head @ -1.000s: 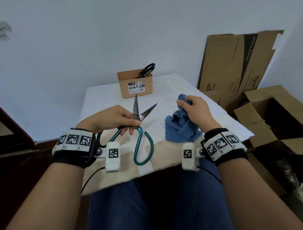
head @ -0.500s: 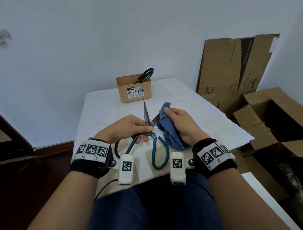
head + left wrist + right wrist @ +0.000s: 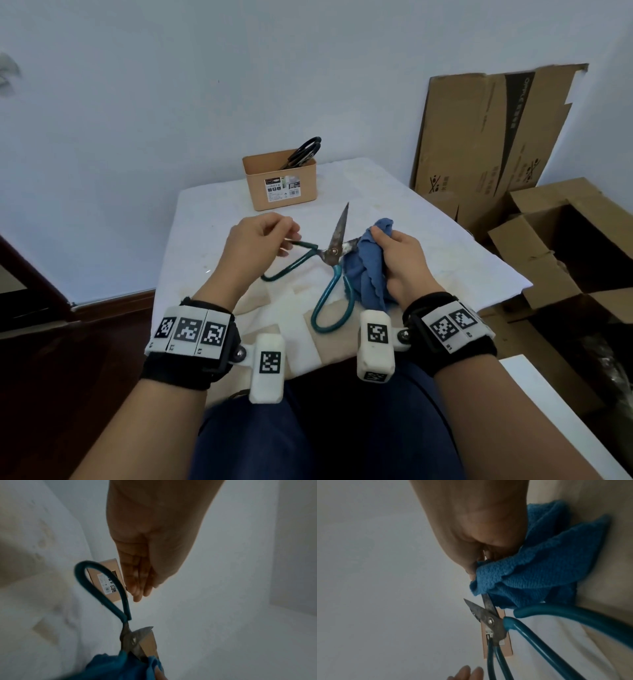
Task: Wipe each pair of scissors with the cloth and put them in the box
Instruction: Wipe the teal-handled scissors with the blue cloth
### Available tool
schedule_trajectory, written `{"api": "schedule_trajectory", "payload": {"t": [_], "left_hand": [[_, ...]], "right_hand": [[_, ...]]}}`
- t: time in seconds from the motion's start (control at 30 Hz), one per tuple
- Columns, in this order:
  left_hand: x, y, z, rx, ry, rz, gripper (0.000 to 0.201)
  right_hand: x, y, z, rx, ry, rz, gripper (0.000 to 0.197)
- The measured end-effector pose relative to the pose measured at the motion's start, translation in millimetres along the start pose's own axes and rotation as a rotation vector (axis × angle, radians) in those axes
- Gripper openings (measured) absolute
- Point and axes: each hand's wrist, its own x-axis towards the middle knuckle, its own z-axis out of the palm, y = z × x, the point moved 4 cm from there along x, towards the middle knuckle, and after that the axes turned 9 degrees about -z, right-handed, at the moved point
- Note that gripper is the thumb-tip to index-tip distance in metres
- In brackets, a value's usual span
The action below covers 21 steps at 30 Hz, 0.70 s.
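Left hand (image 3: 260, 236) grip pinching one teal handle loop of open scissors (image 3: 331, 251). Right hand (image 3: 402, 260) grip curled round blue cloth (image 3: 368, 270), wrapped over one blade just beside pivot. Other blade bare, pointing away from both grips. Box (image 3: 279, 178) beyond on table (image 3: 212, 212), black scissors (image 3: 303, 152) inside.

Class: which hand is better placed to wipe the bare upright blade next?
Right: the right hand already grips the blue cloth beside that blade, while the left hand steadies the teal-handled scissors.
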Motion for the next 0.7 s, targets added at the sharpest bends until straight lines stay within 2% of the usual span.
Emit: {"api": "schedule_trajectory", "payload": {"t": [0.07, 0.13, 0.27, 0.33, 0.43, 0.5, 0.57, 0.7], "left_hand": [[-2, -5, 7, -0.055, -0.038, -0.110, 0.027], [-4, -14, 18, -0.053, -0.138, -0.236, 0.029], [-1, -38, 36, -0.041, -0.282, -0.408, 0.023], [-3, -44, 46, -0.148, -0.354, -0.477, 0.025], [-8, -40, 56, -0.439, -0.434, -0.554, 0.025], [-9, -34, 55, -0.572, -0.455, -0.564, 0.022], [-9, -30, 54, -0.594, -0.460, -0.559, 0.022], [-2, -34, 48, -0.577, -0.281, -0.492, 0.017]], "right_hand": [[1, 1, -1, -0.008, 0.054, -0.028, 0.024], [1, 2, -1, -0.022, 0.090, -0.058, 0.025], [1, 4, -1, -0.003, 0.087, -0.078, 0.030], [0, 3, 0, -0.007, 0.051, -0.079, 0.036], [-1, 1, 5, -0.016, 0.004, -0.079, 0.037], [-2, 0, 7, -0.008, -0.010, -0.076, 0.033], [-4, -3, 9, 0.015, -0.024, -0.066, 0.028], [-7, -6, 17, 0.036, -0.104, -0.020, 0.031]]}}
